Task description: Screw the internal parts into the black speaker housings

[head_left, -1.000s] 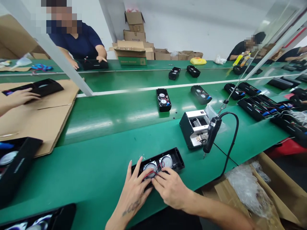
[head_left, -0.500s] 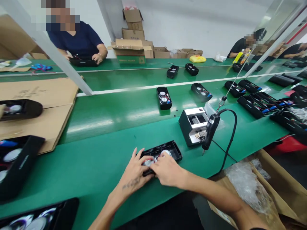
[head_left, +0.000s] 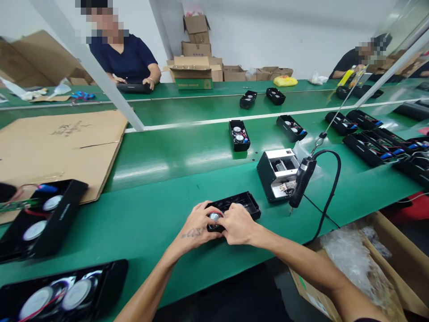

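A black open speaker case (head_left: pixel 244 203) lies on the green table (head_left: pixel 150 223) right in front of me, with a round silver driver (head_left: pixel 215 217) showing between my hands. My left hand (head_left: pixel 197 227) is curled over the case's left end, fingers bent down onto it. From the right, my right hand (head_left: pixel 238 224) covers the middle of the case, fingers closed on the parts inside; what they pinch is hidden.
A hanging electric screwdriver (head_left: pixel 301 182) with a black cable dangles to the right, beside a white and black box (head_left: pixel 276 172). More open speaker cases (head_left: pixel 238 134) lie on the conveyor and at my left (head_left: pixel 43 219). Cardboard sheet (head_left: pixel 60 143) far left. People work opposite.
My hands have drawn closer together over the case and curled tighter, hiding both drivers more. The view has shifted a little, and the hand at far left has gone from sight.
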A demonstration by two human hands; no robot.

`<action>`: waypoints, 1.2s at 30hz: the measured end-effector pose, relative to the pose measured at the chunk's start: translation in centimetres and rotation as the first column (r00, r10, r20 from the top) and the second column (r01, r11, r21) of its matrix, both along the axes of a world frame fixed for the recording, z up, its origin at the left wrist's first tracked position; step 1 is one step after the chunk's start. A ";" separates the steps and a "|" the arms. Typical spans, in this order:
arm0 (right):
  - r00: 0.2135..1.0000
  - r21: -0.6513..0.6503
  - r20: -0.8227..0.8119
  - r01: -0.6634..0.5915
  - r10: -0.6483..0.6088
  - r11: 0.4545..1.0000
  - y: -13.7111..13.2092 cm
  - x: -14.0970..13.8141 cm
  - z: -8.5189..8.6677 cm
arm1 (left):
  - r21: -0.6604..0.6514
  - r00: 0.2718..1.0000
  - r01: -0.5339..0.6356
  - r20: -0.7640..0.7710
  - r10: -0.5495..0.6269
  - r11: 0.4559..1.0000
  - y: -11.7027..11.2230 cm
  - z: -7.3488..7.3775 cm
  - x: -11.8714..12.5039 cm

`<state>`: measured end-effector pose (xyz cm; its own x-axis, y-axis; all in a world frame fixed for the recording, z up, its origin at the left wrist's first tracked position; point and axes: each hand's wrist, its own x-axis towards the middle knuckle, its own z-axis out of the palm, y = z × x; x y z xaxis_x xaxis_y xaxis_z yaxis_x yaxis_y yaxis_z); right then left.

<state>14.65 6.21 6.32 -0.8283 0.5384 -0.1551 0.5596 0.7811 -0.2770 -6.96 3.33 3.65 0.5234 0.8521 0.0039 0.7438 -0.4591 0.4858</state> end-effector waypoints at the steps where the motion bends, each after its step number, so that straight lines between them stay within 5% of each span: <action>1: 1.000 0.008 -0.008 -0.004 0.004 1.000 -0.1 0.0 -0.1 | 0.009 1.000 0.003 0.003 -0.003 1.000 0.0 -0.1 0.0; 9: 0.995 0.091 -0.081 -0.042 0.049 0.995 -1.4 0.3 -1.0 | 0.080 1.000 0.021 0.012 -0.022 0.997 0.0 -0.3 -0.1; 12: 0.943 0.148 -0.331 0.017 0.034 0.989 -2.6 2.1 -0.3 | 0.178 1.000 0.028 0.009 -0.030 0.984 -1.2 -0.6 0.0; 14: 0.782 0.148 -0.621 0.188 -0.056 0.971 -3.0 4.7 -0.1 | 0.282 1.000 0.027 -0.006 -0.027 0.959 -2.5 -1.2 0.3; 16: 0.493 0.099 -0.847 0.514 -0.199 0.852 -2.6 8.4 -0.3 | 0.361 1.000 0.017 -0.024 -0.009 0.932 -3.8 -1.9 0.5; 18: 0.197 0.022 -0.940 0.849 -0.277 0.529 -1.2 12.6 -0.7 | 0.401 0.999 -0.001 -0.029 0.014 0.916 -4.6 -2.5 0.7; 19: 0.117 -0.020 -0.934 0.927 -0.337 0.376 -0.2 14.7 -1.0 | 0.411 1.000 -0.010 -0.023 0.021 0.912 -4.8 -2.7 0.7; 20: 0.072 -0.061 -0.905 0.953 -0.419 0.296 0.8 16.5 -1.3 | 0.420 1.000 -0.015 -0.016 0.023 0.907 -4.8 -2.8 0.8; 23: 0.072 -0.247 -0.723 0.902 -0.687 0.354 3.0 20.0 -2.1 | 0.455 1.000 -0.011 -0.001 0.013 0.890 -4.3 -2.9 0.8; 25: 0.052 -0.343 -0.678 0.860 -0.733 0.378 3.3 20.5 -2.5 | 0.482 1.000 -0.006 0.006 0.003 0.876 -3.9 -2.9 0.7; 27: -0.027 -0.410 -0.726 0.819 -0.687 0.401 2.9 20.0 -3.0 | 0.502 1.000 -0.009 0.023 -0.003 0.865 -3.7 -3.0 0.6; 31: -0.171 -0.580 -0.767 0.597 -0.618 0.554 2.5 18.7 -2.6 | 0.539 0.996 -0.041 0.085 -0.005 0.841 -3.5 -3.8 0.5; 36: -0.327 -0.531 -0.845 0.604 -0.422 0.594 4.4 18.4 1.5 | 0.571 0.990 -0.072 0.137 -0.009 0.818 -2.8 -4.3 2.1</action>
<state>33.09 10.59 7.79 0.4833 0.7761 0.4050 0.0876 0.4175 -0.9045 -4.89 0.55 -0.62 0.4567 0.6902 0.5613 0.7127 -0.6615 0.2334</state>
